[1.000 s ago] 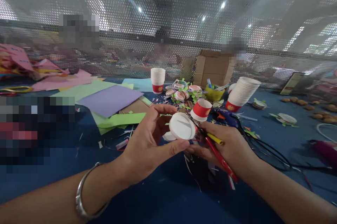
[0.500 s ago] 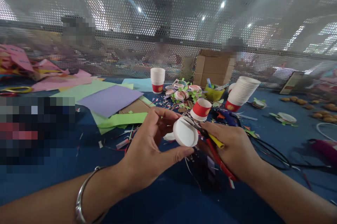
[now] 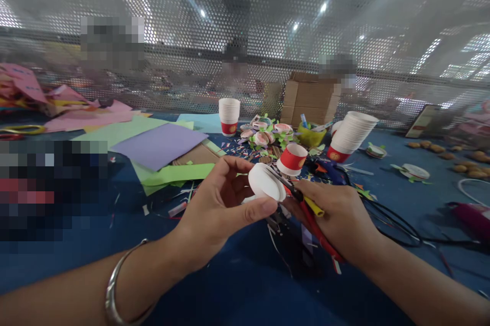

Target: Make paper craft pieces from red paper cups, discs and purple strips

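A round white paper cup base (image 3: 264,183) is held up between the thumb and fingers of my left hand (image 3: 225,208). My right hand (image 3: 337,214) grips scissors (image 3: 314,221) with red and yellow handles. Their dark blades point left and reach the upper right rim of the cup base; whether they are cutting into it I cannot tell. Just beyond the blades a cut red and white paper cup piece (image 3: 292,158) stands on the blue table (image 3: 199,290). Part of the right fingers is hidden behind the handles.
Stacked paper cups (image 3: 229,117) stand at the back, and a leaning stack (image 3: 352,134) is to the right. Decorated discs (image 3: 264,134) lie before a cardboard box (image 3: 310,99). Coloured paper (image 3: 161,145) spreads left; a black cable (image 3: 398,224) runs right.
My left hand has tilted and turned the cup base, so its hollow side no longer faces me. The scissors stay at its rim, with my right hand almost still.
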The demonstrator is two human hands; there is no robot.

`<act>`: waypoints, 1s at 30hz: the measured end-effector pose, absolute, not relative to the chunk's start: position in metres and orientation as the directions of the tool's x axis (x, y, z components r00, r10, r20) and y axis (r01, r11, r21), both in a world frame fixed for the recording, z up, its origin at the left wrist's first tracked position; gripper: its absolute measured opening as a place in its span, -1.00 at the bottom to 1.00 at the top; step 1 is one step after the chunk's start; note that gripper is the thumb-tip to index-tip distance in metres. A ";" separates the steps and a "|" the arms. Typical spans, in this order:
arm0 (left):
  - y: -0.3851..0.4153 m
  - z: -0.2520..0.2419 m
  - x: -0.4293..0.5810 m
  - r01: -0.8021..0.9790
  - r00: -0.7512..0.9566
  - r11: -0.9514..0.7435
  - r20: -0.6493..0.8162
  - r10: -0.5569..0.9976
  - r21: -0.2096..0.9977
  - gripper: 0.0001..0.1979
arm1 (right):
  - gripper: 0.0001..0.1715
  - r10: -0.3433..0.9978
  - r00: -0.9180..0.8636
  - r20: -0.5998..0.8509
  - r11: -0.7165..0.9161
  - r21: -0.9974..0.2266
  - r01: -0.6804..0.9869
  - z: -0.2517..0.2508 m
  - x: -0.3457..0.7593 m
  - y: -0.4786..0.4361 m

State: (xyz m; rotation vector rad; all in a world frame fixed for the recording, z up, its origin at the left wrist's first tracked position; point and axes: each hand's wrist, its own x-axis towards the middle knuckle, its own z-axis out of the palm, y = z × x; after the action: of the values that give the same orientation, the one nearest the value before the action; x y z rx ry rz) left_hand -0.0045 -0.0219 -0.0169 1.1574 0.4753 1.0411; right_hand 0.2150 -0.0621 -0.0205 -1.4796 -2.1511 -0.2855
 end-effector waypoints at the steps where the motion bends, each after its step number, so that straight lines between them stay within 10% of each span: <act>1: -0.022 -0.017 -0.005 -0.421 0.485 0.057 0.172 0.857 0.905 -0.52 | -0.54 0.811 -0.275 0.516 0.382 -0.111 0.917 -0.020 0.215 -0.062; 30: -0.021 -0.010 -0.008 -0.437 0.620 0.244 0.093 0.779 0.866 -0.63 | -0.67 0.784 -0.316 0.535 0.407 -0.058 0.912 -0.020 0.221 -0.063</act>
State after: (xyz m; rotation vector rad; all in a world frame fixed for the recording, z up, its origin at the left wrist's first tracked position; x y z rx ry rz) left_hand -0.0077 -0.0213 -0.0102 1.0208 0.3950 0.8605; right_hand 0.2208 -0.0627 -0.0195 -1.4415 -2.1813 -0.3494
